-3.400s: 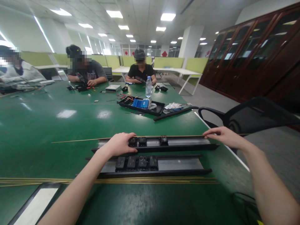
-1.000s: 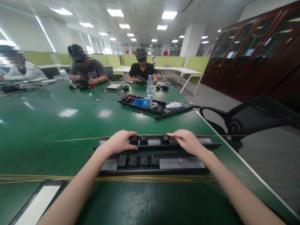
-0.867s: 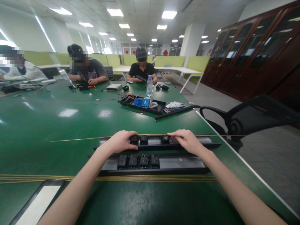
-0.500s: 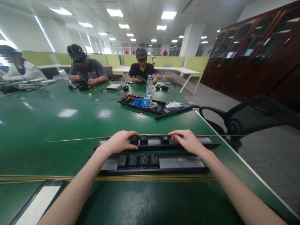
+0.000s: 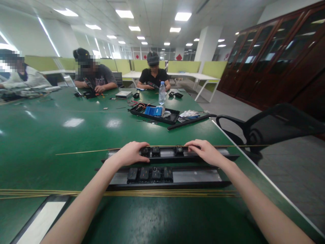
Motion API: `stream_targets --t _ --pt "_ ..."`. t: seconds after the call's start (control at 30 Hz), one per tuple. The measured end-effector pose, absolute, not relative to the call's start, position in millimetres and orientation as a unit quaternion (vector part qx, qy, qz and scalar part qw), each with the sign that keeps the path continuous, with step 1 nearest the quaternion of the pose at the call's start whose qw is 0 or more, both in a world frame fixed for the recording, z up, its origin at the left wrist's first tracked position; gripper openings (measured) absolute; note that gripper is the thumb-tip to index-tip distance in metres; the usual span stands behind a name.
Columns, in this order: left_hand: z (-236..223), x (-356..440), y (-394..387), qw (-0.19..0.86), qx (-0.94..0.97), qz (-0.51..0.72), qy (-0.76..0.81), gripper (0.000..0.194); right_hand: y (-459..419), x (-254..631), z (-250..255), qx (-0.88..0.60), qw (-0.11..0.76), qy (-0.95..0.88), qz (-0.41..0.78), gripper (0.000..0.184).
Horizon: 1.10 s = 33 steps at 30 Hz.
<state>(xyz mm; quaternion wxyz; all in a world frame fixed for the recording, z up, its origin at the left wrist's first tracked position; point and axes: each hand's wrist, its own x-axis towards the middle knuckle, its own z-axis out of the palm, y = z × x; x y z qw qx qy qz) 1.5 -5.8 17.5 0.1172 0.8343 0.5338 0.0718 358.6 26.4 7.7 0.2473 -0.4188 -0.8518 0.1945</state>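
Observation:
A long thin brass rod (image 5: 167, 146) runs across the far black-edged metal channel (image 5: 228, 158), over small black blocks. My left hand (image 5: 130, 152) has its thumb and fingers around the leftmost black block (image 5: 145, 151) there, close under the rod. Two other black blocks, a middle one (image 5: 155, 151) and a right one (image 5: 179, 150), sit in the same channel. With fingertips pinched, my right hand (image 5: 203, 150) holds the rod just right of the last block. A nearer channel (image 5: 195, 176) holds several larger black blocks (image 5: 144, 174) in a row.
Several brass rods (image 5: 152, 193) lie along the near side of the green table (image 5: 76, 135). A white-and-black panel (image 5: 42, 220) lies at lower left. Farther off are a black tray (image 5: 172, 117), a black strip (image 5: 190, 122) and a bottle (image 5: 161, 93). Several people sit beyond.
My right hand has moved slightly to the right, away from the last block. The rod has slid a little to the right with it. My left hand stays in place.

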Motion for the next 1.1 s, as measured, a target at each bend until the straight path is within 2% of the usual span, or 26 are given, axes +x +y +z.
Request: stream_targets --t 0.43,0.8,1.1 --pt "18 2 -6 0.113 0.835 0.067 0.535 0.065 33 380 12 -0.438 0.236 -0.820 0.282 0.035" --pt "22 4 -8 0.107 0.831 0.060 0.543 0.065 39 399 20 -0.460 0.197 -0.813 0.299 0.037" --pt "19 2 -7 0.102 0.829 0.057 0.547 0.067 41 423 34 -0.498 0.163 -0.810 0.263 0.032"
